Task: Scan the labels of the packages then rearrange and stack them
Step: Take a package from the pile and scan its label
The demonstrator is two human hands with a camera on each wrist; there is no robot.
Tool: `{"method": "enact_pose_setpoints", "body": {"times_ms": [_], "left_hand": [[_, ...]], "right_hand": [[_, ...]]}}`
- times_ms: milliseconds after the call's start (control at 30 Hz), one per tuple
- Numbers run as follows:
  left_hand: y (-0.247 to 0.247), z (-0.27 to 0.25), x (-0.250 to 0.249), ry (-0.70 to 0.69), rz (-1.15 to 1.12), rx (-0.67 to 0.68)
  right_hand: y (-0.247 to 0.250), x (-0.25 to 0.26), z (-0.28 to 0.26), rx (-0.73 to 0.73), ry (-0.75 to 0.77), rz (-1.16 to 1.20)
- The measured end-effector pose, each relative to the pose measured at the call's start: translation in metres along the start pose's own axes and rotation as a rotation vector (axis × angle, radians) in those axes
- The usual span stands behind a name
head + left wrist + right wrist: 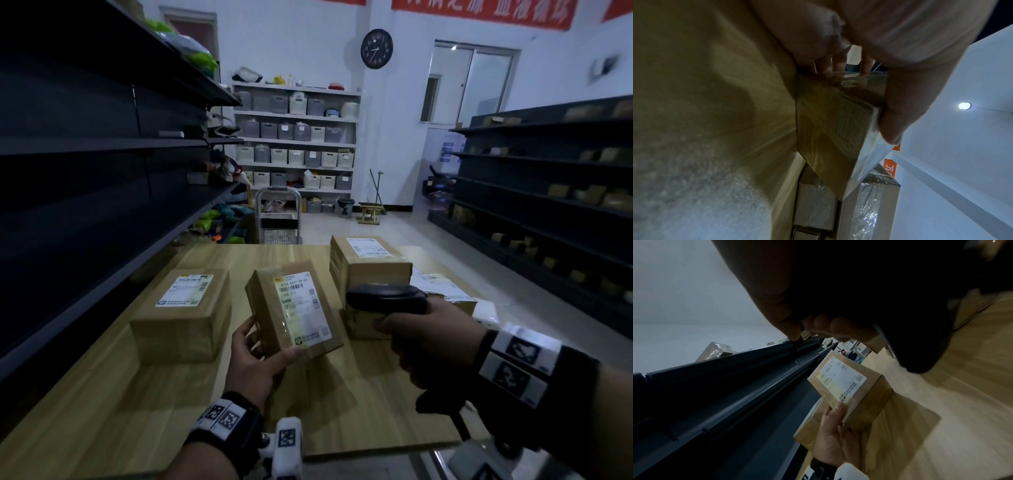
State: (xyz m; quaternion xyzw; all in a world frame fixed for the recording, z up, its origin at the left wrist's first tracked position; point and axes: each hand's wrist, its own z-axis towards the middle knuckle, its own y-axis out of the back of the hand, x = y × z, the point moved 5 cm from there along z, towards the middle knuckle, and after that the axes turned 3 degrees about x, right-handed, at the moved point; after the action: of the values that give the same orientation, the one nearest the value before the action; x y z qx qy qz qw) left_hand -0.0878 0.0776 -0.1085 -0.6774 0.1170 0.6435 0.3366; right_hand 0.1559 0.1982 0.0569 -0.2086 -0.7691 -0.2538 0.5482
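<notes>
My left hand (260, 353) grips a small brown package (294, 308) above the wooden table (359, 404), tilted with its white label (303, 310) facing up. In the left wrist view its thumb (894, 123) presses the label edge of the package (830, 123). My right hand (431, 339) holds a black barcode scanner (387, 296) just right of the package, its head turned toward the label. The right wrist view shows the package (846, 386), the left hand (834, 439) and the dark scanner (890, 308). A labelled package (185, 315) lies at the left. A stack of packages (370, 270) stands behind the scanner.
Dark metal shelving (102, 154) runs along the table's left side. More dark shelves (548, 192) with small boxes line the right. A cart (279, 219) stands beyond the table's far edge. Flat parcels (442, 284) lie at the table's right.
</notes>
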Motion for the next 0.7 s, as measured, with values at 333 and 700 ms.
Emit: {"method": "enact_pose_setpoints", "body": {"times_ms": [333, 700], "left_hand": [[0.000, -0.002, -0.002, 0.002, -0.010, -0.017], [0.000, -0.005, -0.005, 0.015, 0.031, 0.006]], "right_hand": [[0.005, 0.001, -0.009, -0.068, 0.040, 0.059], [0.014, -0.004, -0.010, -0.066, 0.030, 0.031]]}}
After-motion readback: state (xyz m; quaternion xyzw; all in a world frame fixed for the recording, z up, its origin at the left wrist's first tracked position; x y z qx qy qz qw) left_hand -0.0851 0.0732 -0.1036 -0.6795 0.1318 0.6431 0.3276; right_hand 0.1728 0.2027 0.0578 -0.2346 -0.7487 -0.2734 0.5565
